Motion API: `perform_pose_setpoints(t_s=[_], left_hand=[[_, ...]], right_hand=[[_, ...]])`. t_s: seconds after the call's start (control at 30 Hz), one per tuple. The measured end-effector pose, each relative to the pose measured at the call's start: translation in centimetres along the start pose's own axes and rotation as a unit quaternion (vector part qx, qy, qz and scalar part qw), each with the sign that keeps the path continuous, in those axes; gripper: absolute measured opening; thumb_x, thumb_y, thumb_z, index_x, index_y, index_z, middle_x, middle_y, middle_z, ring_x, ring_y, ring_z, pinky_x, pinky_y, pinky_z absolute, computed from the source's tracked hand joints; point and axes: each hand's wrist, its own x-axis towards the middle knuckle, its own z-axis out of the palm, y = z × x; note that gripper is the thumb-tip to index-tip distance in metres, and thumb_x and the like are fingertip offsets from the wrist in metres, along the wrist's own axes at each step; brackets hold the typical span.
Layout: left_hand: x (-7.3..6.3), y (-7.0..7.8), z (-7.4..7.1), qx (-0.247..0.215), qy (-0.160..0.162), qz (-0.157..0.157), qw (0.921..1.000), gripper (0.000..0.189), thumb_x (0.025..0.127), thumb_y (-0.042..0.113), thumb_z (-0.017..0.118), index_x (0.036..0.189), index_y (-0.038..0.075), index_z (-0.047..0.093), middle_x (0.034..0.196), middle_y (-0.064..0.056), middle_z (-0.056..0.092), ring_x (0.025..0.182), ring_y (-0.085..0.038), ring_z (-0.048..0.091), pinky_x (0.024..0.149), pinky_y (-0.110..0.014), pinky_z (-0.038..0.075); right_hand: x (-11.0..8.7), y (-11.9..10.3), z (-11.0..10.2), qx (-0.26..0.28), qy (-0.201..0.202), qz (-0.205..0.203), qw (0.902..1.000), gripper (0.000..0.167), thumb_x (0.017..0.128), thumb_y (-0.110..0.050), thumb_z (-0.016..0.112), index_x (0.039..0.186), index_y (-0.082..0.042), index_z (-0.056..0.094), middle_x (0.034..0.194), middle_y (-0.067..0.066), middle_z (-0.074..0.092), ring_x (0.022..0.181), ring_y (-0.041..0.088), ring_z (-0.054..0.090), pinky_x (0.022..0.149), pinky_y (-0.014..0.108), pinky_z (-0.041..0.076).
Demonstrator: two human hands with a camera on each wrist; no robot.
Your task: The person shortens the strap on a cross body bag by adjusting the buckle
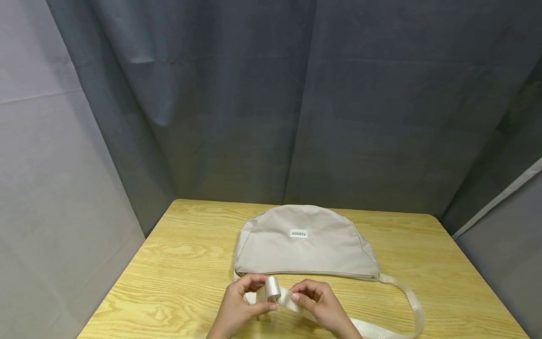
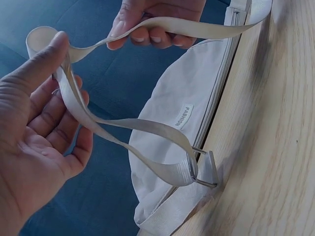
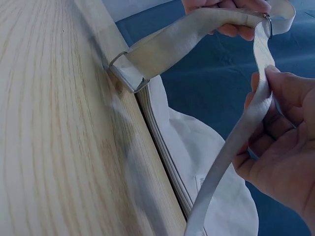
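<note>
A pale beige shoulder bag (image 1: 271,256) lies on the table with its zipper edge toward me. Its webbing strap (image 1: 418,310) curves from the right end of the bag back to my hands. My left hand (image 1: 237,306) pinches the strap between thumb and fingers, where a small loop (image 2: 42,38) of webbing stands up beside a thin metal slider (image 3: 267,23). With thumb and fingertips, my right hand (image 1: 323,306) pinches the strap a short way to the right. In the left wrist view, doubled webbing runs from my left hand through a metal ring (image 2: 212,169) at the bag's end.
The wooden table (image 1: 169,282) has rounded far corners. Dark grey-blue curtains (image 1: 372,117) hang behind it, and a light cloth panel (image 1: 55,188) closes the left side. A white label (image 1: 298,234) is sewn on the bag.
</note>
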Motion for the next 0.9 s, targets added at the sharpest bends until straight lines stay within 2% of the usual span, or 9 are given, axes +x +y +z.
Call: perform_pose_setpoints(t_s=[0.07,0.3,0.5,0.6,0.7,0.83,0.9], left_hand=[[0.0,-0.1,0.0,-0.005,0.0,0.002,1.0,0.041,0.067,0.006,0.082,0.103,0.008,0.064,0.095,0.001,0.067,0.085,-0.03,0.06,0.081,-0.04,0.044],[0.2,-0.4,0.1,-0.015,-0.012,0.011,0.9998,0.042,0.067,0.011,0.083,0.105,0.007,0.064,0.096,0.001,0.067,0.087,-0.019,0.061,0.082,-0.039,0.045],[0.2,-0.4,0.0,-0.028,-0.025,0.009,0.9992,0.043,0.069,0.012,0.082,0.107,0.005,0.064,0.1,0.0,0.067,0.091,-0.019,0.061,0.082,-0.039,0.045],[0.2,-0.4,0.0,-0.033,-0.028,0.005,0.9991,0.043,0.068,0.01,0.082,0.106,0.005,0.064,0.099,-0.001,0.067,0.091,-0.019,0.061,0.081,-0.037,0.046],[0.2,-0.3,-0.1,-0.038,-0.029,0.003,0.9989,0.042,0.068,0.009,0.082,0.106,0.005,0.064,0.097,-0.002,0.067,0.089,-0.02,0.06,0.081,-0.036,0.046],[0.1,-0.4,-0.2,-0.048,-0.032,-0.001,0.9983,0.041,0.069,0.008,0.081,0.106,0.005,0.064,0.096,-0.003,0.067,0.087,-0.022,0.06,0.08,-0.036,0.046],[0.1,-0.6,-0.2,-0.058,-0.034,-0.006,0.9977,0.04,0.07,0.007,0.08,0.107,0.005,0.064,0.095,-0.004,0.067,0.087,-0.023,0.06,0.079,-0.035,0.047]], right_hand=[[0.1,0.0,0.1,0.007,0.002,-0.006,1.0,0.016,0.091,-0.011,0.059,0.097,0.003,0.064,0.093,0.009,0.064,0.078,0.012,0.058,0.068,0.027,0.048],[0.4,-0.3,0.6,0.021,0.001,-0.046,0.9987,0.012,0.091,-0.005,0.058,0.096,0.005,0.063,0.091,0.009,0.064,0.076,0.01,0.056,0.065,0.025,0.047],[0.6,-0.6,1.0,0.044,-0.005,-0.061,0.9971,0.012,0.091,0.0,0.055,0.095,0.01,0.06,0.089,0.006,0.064,0.075,0.009,0.055,0.065,0.025,0.047],[0.7,-0.6,1.2,0.078,-0.017,-0.066,0.9946,0.013,0.092,0.002,0.052,0.096,0.014,0.056,0.087,0.002,0.063,0.075,0.007,0.053,0.065,0.023,0.045],[0.8,-0.5,1.3,0.143,-0.037,-0.062,0.9871,0.012,0.092,0.005,0.049,0.096,0.016,0.053,0.086,0.0,0.06,0.074,0.006,0.049,0.065,0.019,0.042],[0.9,-0.5,1.3,0.211,-0.062,-0.053,0.9741,0.011,0.092,0.008,0.046,0.097,0.008,0.056,0.087,0.0,0.058,0.075,0.007,0.047,0.066,0.017,0.041],[0.9,-0.5,1.3,0.22,-0.067,-0.054,0.9717,0.015,0.092,0.008,0.045,0.097,0.002,0.059,0.087,0.0,0.058,0.075,0.006,0.047,0.065,0.017,0.041]])
